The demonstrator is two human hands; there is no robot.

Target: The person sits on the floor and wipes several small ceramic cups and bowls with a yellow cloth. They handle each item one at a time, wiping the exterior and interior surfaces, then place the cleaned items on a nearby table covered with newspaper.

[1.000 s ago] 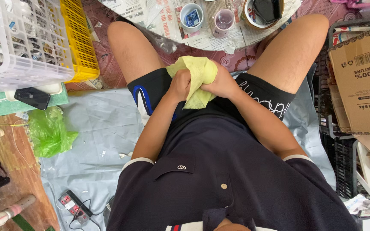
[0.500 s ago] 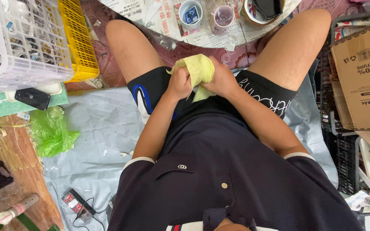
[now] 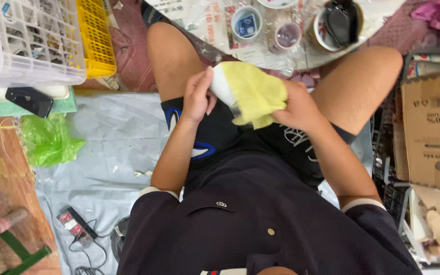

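Head view: white object (image 3: 222, 84) (cloth-hidden)

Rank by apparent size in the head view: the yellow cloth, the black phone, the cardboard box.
1. cardboard box, cut off by the frame edge
2. yellow cloth, partly bunched in the hands
3. black phone

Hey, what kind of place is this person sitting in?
Probably a cluttered home workspace or small workshop at floor level. A white plastic basket and cardboard box crowd the sides, and small cups sit on a low table while both hands wipe a white object with a yellow cloth.
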